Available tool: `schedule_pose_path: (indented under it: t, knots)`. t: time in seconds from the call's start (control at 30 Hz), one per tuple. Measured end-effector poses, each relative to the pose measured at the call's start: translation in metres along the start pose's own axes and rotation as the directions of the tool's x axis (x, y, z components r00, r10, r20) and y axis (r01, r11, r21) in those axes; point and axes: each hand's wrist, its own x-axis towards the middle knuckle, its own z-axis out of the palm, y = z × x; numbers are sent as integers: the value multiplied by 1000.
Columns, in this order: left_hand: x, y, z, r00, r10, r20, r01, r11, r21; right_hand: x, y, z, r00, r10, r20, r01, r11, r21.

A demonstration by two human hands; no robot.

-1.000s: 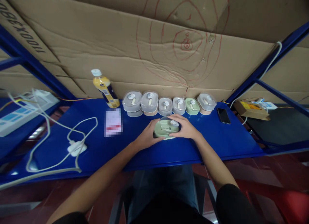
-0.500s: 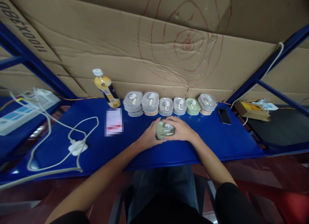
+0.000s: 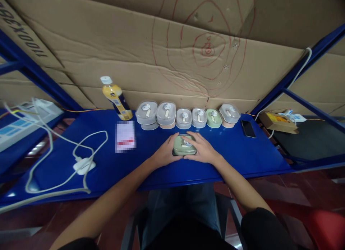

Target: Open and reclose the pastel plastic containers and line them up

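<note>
A green lidded food container [image 3: 180, 148] with a clear top and a round sticker is between my hands, close to the front of the blue table [image 3: 151, 176]. My left hand [image 3: 167, 150] wraps round its left side, thumb at the near edge. On the right side, my right hand [image 3: 202, 148] grips it, with a finger lying over the lid. Behind it stands a row of similar containers: stacked grey ones [image 3: 147, 112] at the left, smaller grey ones [image 3: 184, 118], a small green one [image 3: 214, 118] and a grey-on-peach stack [image 3: 229, 114] at the right end.
A yellow drink bottle [image 3: 117, 99] stands at the back left, with a blurred card [image 3: 125, 136] before it. A white charger [image 3: 84, 166] and looped cable lie at the left. Near the right end is a phone [image 3: 248, 129]. Cardboard [image 3: 121, 56] walls the back.
The green container now sits flatter and more of its lid shows between my hands. My right hand has shifted slightly, and the whole view has moved a little.
</note>
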Motion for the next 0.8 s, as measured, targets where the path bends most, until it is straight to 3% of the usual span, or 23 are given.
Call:
schedule_pose_path:
  t: [0.17, 0.27, 0.33, 0.37, 0.43, 0.5, 0.63, 0.8]
  knots:
    - [-3, 1, -1, 999, -34, -16, 34, 999, 13, -21, 10, 1, 1000, 4, -21, -2, 997, 83]
    - [-3, 3, -2, 999, -36, -32, 37, 999, 15, -27, 21, -12, 984, 63, -166, -53, 997, 61]
    - [-3, 3, -2, 998, -49, -26, 50, 999, 17, -23, 33, -27, 926, 187, -327, -198, 980, 0]
    - [-2, 3, -3, 998, -56, -15, 56, 998, 20, -18, 39, -37, 874, 261, -410, -303, 952, -39]
    - [-2, 3, -3, 998, -67, 0, 67, 997, 25, -4, 54, -55, 751, 392, -531, -522, 845, -114]
    - [-2, 3, -4, 997, -71, 6, 71, 997, 30, 15, 68, -68, 666, 457, -589, -667, 718, -198]
    - [-3, 4, -5, 997, -79, 19, 78, 996, 44, 49, 89, -71, 614, 527, -588, -779, 526, -342]
    - [-4, 6, -5, 996, -86, 7, 86, 995, 46, 62, 100, -53, 560, 539, -629, -826, 424, -372]
